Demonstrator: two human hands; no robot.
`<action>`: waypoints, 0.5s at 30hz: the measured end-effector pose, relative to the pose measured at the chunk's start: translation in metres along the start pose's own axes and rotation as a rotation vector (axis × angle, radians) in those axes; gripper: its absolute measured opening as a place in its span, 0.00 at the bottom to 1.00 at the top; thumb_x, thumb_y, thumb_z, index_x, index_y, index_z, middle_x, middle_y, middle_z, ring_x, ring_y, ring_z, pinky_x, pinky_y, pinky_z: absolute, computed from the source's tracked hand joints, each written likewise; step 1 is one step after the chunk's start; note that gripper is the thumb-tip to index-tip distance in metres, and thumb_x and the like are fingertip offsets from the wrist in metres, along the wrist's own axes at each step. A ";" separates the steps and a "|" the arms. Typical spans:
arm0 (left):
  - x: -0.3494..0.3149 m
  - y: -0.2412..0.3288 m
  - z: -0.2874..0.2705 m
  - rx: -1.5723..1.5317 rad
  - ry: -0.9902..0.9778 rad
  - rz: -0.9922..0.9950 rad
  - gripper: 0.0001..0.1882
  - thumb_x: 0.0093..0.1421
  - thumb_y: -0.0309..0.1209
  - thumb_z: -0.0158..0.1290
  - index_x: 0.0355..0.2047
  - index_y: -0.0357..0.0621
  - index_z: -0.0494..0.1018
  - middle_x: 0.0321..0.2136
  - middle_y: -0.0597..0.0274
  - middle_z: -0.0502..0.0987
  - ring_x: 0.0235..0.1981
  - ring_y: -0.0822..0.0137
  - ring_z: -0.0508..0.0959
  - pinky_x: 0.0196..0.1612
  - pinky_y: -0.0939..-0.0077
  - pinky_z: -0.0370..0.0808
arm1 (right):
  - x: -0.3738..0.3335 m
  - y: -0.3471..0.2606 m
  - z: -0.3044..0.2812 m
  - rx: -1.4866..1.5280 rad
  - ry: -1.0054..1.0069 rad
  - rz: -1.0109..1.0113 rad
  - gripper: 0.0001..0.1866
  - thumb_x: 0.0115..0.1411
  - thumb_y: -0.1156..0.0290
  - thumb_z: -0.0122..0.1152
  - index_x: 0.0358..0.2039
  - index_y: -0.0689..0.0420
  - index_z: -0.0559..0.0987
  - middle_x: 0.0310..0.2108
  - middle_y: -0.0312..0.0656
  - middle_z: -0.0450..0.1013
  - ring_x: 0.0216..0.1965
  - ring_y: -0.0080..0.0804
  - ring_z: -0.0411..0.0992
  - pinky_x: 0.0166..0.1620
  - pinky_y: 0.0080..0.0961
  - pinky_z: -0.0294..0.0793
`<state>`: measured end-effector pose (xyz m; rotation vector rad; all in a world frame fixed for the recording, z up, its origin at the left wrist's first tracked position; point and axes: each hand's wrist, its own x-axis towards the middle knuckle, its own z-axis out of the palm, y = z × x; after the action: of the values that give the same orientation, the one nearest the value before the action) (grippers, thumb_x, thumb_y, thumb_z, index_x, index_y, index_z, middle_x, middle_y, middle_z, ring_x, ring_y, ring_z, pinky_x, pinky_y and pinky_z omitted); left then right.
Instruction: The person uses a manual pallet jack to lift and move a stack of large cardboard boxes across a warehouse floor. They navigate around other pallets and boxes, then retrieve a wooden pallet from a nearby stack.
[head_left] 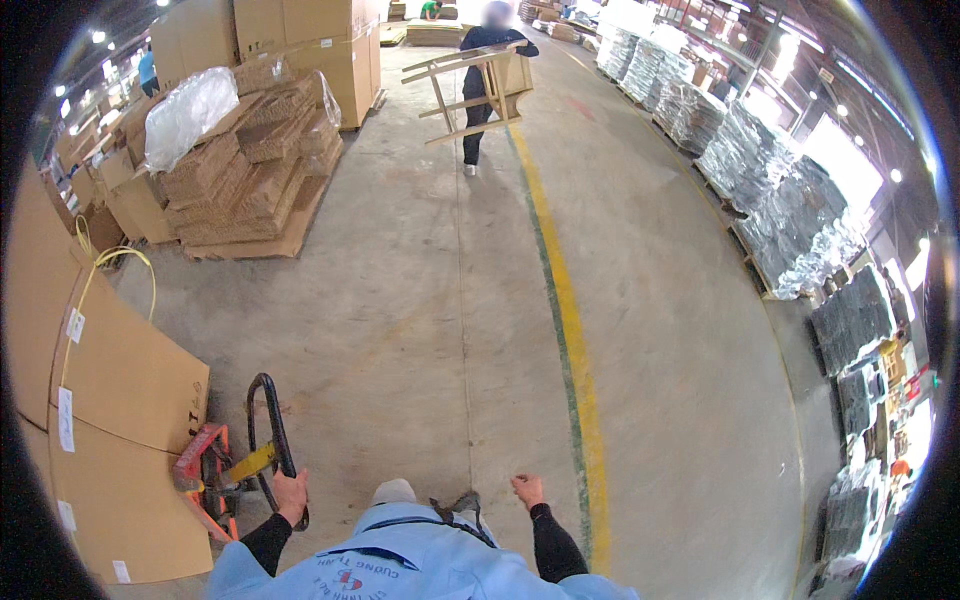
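Handle (pixel 281 443) in curled left hand (pixel 291 495)

Cannot see palm of left hand (pixel 290 495) on black handle (pixel 279 432), nor of curled right hand (pixel 527 490). Cannot make out blurred head (pixel 497 14) of person (pixel 484 38) with wooden frame (pixel 514 76). Lose large carton (pixel 130 490) past left rim, blue shirt (pixel 425 565) past lower edge. Cannot identify distant figure in green (pixel 431 10), too small.

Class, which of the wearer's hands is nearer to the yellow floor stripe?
Right. The right hand is just left of the yellow floor stripe; the left hand is farther left, gripping a black handle.
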<state>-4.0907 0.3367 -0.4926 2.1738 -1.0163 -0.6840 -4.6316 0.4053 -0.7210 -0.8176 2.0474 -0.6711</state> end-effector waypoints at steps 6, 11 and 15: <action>-0.013 0.048 0.064 -0.046 -0.031 0.017 0.10 0.53 0.25 0.54 0.34 0.32 0.67 0.15 0.56 0.72 0.11 0.61 0.74 0.13 0.66 0.70 | 0.005 0.027 -0.017 0.032 -0.029 0.040 0.22 0.50 0.57 0.65 0.38 0.62 0.83 0.34 0.53 0.80 0.35 0.43 0.80 0.43 0.34 0.77; -0.020 0.081 0.115 -0.162 -0.106 -0.033 0.12 0.53 0.26 0.56 0.33 0.32 0.66 0.14 0.57 0.71 0.10 0.63 0.73 0.11 0.68 0.68 | -0.003 0.052 -0.040 0.041 -0.004 0.126 0.22 0.50 0.57 0.64 0.37 0.64 0.83 0.34 0.54 0.79 0.36 0.45 0.79 0.42 0.34 0.78; -0.018 0.104 0.152 -0.338 -0.229 -0.065 0.12 0.54 0.26 0.56 0.32 0.32 0.65 0.14 0.60 0.70 0.09 0.65 0.71 0.11 0.68 0.67 | -0.004 0.069 -0.054 0.095 -0.060 0.144 0.19 0.54 0.64 0.63 0.40 0.66 0.81 0.27 0.41 0.77 0.22 0.25 0.73 0.23 0.22 0.72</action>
<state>-4.2530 0.2497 -0.5146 1.8695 -0.8706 -1.0733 -4.6963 0.4625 -0.7383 -0.6225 1.9832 -0.6501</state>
